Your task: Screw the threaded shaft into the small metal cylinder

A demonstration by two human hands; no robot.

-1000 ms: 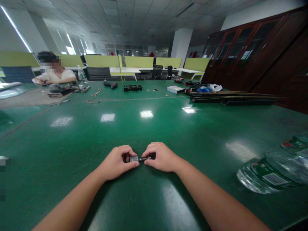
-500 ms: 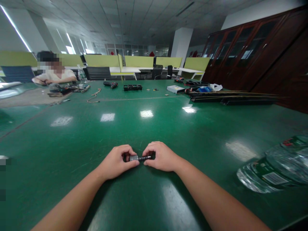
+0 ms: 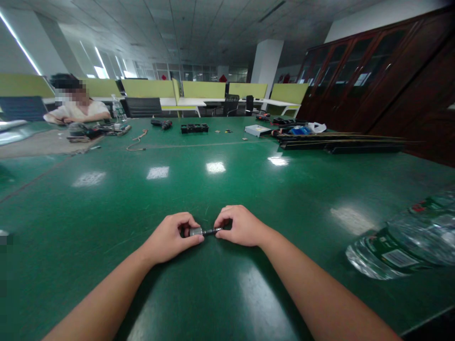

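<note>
Just above the table's near half, a small silver cylinder (image 3: pixel 195 231) with a dark ridged shaft (image 3: pixel 209 232) lies level between my hands. My left hand (image 3: pixel 171 238) is closed round the cylinder, thumb in front and fingers behind, covering its left end. The fingers and thumb of my right hand (image 3: pixel 241 227) pinch the far right tip of the shaft, which they partly hide. The exact kind of part is too small to make out.
A pack of water bottles (image 3: pixel 400 253) lies at the right on the green table (image 3: pixel 199 189). Toward the back are a power drill (image 3: pixel 161 124), a black block (image 3: pixel 194 128), a white box (image 3: pixel 258 130) and long black strips (image 3: pixel 330 142). A person (image 3: pixel 78 110) sits at the far left.
My right thumb and fingers have shifted right and slightly up, closing on the shaft's tip. My left hand stays on the cylinder. The view has shifted slightly.
</note>
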